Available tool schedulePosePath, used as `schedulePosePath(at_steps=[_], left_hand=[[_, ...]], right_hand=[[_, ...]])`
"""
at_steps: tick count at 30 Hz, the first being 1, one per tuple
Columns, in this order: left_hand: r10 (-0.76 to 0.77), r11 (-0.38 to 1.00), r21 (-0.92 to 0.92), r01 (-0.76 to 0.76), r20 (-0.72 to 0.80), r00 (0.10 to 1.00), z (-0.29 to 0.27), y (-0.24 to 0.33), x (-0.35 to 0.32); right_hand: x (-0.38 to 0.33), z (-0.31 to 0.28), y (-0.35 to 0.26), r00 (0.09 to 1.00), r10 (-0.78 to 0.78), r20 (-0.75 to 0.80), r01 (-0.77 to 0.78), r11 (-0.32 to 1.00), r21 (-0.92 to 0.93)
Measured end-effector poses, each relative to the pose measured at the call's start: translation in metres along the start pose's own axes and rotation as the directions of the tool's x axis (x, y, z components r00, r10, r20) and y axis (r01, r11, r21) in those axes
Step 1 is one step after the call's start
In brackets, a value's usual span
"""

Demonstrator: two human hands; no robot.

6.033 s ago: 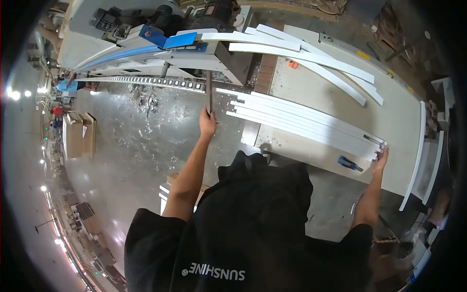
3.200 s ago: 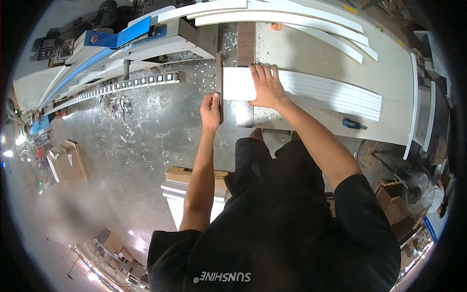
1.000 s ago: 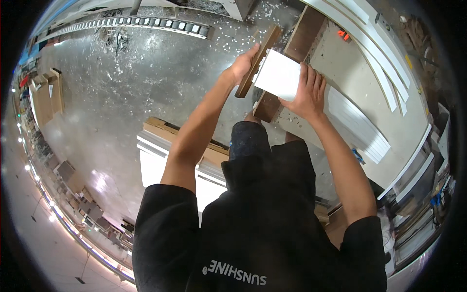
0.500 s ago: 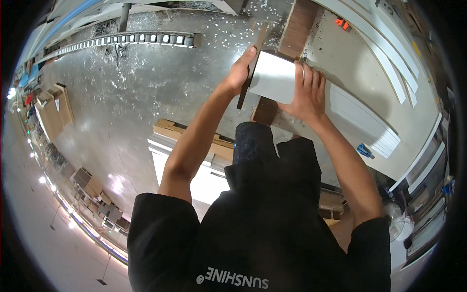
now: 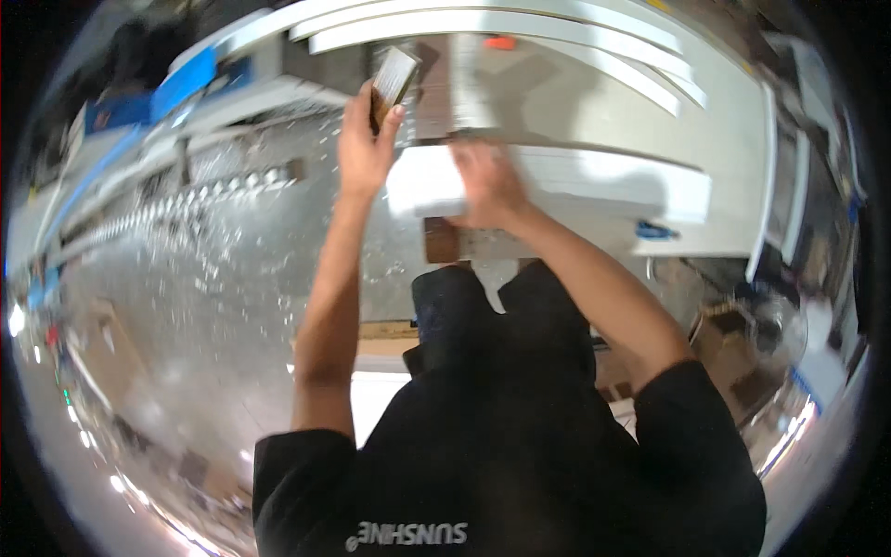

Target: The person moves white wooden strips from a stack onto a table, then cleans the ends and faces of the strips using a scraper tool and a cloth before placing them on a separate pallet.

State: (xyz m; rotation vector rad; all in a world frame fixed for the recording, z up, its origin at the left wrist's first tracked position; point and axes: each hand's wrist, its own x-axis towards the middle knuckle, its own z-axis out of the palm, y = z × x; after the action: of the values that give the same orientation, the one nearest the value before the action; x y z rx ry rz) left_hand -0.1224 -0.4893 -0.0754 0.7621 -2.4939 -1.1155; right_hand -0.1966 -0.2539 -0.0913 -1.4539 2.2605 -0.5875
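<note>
A stack of long white boards (image 5: 594,176) lies across the bench, its near-left end jutting past the bench edge. My left hand (image 5: 367,148) is raised beyond the left end of the boards, closed around a flat brown bar (image 5: 395,76) with a pale face. That bar is tilted up and stands apart from the boards; its exact kind cannot be made out. Over the left part of the stack, my right hand (image 5: 487,184) grips the boards from above, thumb on the near side and fingers over the far side, somewhat blurred.
A blue-handled tool (image 5: 655,230) lies on the bench (image 5: 538,107) near the boards. Farther back are an orange item (image 5: 500,43) and several long white strips (image 5: 520,25). A brown wooden block (image 5: 442,239) shows beneath the boards. Chips litter the grey floor (image 5: 251,278) at left.
My left hand has lifted the brown bar off the boards' end and turned it so its pale face shows. My right hand stays on the boards. The whole view has swung to the left.
</note>
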Motion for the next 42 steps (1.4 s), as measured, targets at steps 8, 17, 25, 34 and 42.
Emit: schedulePosePath(at_steps=[8,17,25,34,42], left_hand=[[0.175,0.809,0.256,-0.528,0.754,0.633,0.155,0.135,0.031],[0.674,0.651,-0.325,-0.686,0.663,0.325,0.334,0.278,-0.137],[0.815,0.219,-0.078,-0.973,0.562,0.138,0.404,0.266,-0.183],[0.595,0.792,-0.571,-0.218,0.640,0.486,0.292,0.302,-0.101],[-0.177,0.683,-0.672,0.286,0.228,0.957,0.059,0.119,-0.105]], right_hand=[[-0.003,0.049,0.014,0.990,-0.064,0.126,0.067,0.997,-0.022],[-0.015,0.019,-0.007,0.959,-0.090,-0.269,-0.014,0.932,-0.362],[-0.012,0.009,0.002,0.932,-0.120,-0.341,0.045,0.974,-0.222],[-0.006,0.019,0.014,0.985,-0.094,-0.142,0.076,0.989,-0.126],[-0.012,0.046,0.036,0.999,-0.022,-0.047,0.010,0.971,-0.239]])
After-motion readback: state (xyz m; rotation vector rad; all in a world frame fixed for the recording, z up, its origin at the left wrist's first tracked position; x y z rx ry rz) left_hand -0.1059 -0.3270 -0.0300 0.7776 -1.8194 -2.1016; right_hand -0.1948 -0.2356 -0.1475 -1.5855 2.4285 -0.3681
